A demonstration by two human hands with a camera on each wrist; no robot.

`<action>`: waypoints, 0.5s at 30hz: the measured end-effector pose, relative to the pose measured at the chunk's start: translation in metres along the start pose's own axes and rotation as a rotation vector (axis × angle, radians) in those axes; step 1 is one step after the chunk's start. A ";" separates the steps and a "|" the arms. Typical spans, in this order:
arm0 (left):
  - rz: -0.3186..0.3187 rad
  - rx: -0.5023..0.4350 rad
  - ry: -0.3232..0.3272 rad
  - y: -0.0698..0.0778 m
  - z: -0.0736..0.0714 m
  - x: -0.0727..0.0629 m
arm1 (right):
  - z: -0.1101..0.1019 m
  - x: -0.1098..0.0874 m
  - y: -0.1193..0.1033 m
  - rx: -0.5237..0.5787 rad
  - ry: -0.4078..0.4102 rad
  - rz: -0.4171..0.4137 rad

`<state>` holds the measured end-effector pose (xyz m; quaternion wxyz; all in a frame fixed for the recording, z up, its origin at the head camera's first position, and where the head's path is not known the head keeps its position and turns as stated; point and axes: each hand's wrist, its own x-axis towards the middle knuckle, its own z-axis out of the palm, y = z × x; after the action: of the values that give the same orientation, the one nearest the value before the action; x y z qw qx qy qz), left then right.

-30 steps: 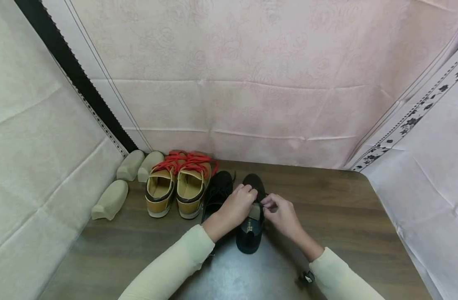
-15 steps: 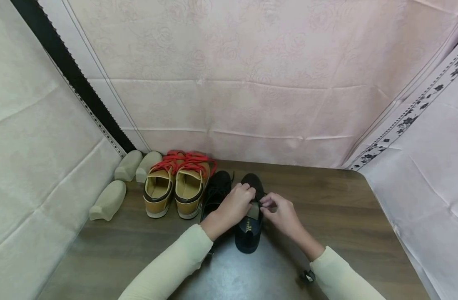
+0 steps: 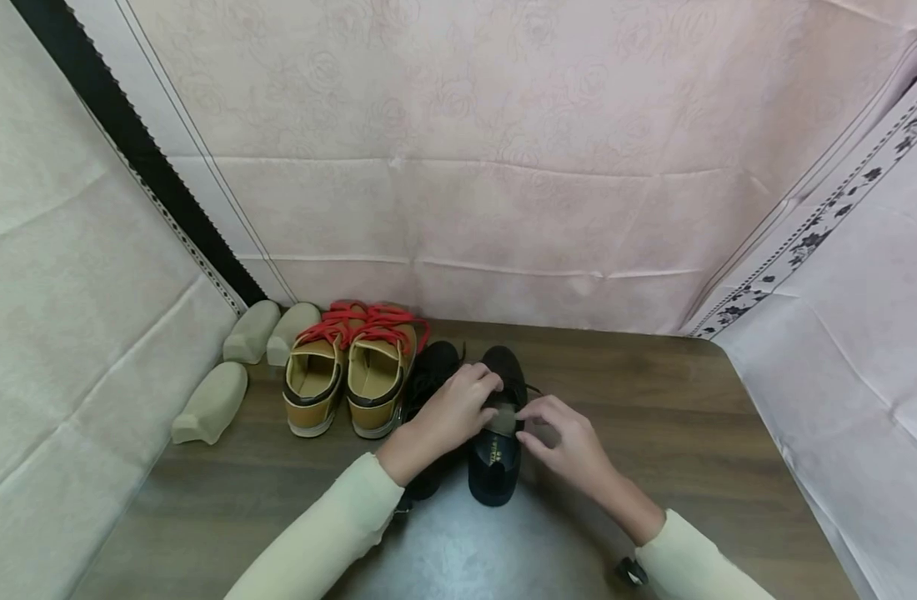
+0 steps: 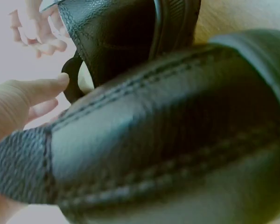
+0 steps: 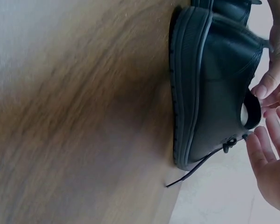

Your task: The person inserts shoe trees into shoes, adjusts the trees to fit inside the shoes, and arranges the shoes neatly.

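Observation:
Two black leather shoes stand side by side on the wooden floor, toes away from me. Over the right-hand shoe (image 3: 494, 475) are both hands. My left hand (image 3: 454, 408) reaches across the left-hand shoe (image 3: 432, 367), partly covering it. In the left wrist view, the left thumb lies against the raised tongue (image 4: 73, 77). My right hand (image 3: 567, 437) is at the right side of the opening, thumb and fingers apart. Its fingers (image 5: 261, 144) look fairly straight beside the eyelets in the right wrist view. A dark lace (image 5: 200, 163) hangs from that side.
Left of the black shoes stands a tan pair (image 3: 376, 371) with red laces. Farther left lie several pale shoe-shaped inserts (image 3: 212, 402). A small black object (image 3: 631, 572) is by the right sleeve. Cloth-covered walls (image 3: 458, 208) enclose the floor.
Both hands have drawn slightly apart and their fingers have loosened at the right-hand shoe. The lace end on its right side now shows. The shoes stay in place; the view shifts slightly.

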<state>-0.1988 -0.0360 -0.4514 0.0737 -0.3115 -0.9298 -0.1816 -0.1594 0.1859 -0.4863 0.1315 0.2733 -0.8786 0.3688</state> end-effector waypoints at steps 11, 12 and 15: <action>0.052 0.113 0.089 -0.008 -0.009 -0.014 | 0.007 -0.006 -0.011 -0.025 -0.076 -0.235; 0.056 0.115 0.097 -0.009 -0.009 -0.016 | 0.008 -0.006 -0.012 -0.028 -0.087 -0.244; 0.070 0.131 0.115 -0.012 -0.010 -0.021 | 0.012 -0.007 -0.013 -0.035 -0.124 -0.260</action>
<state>-0.1895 -0.0603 -0.4511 0.1536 -0.3274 -0.9224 -0.1355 -0.1466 0.1729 -0.4900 0.1284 0.4049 -0.8484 0.3159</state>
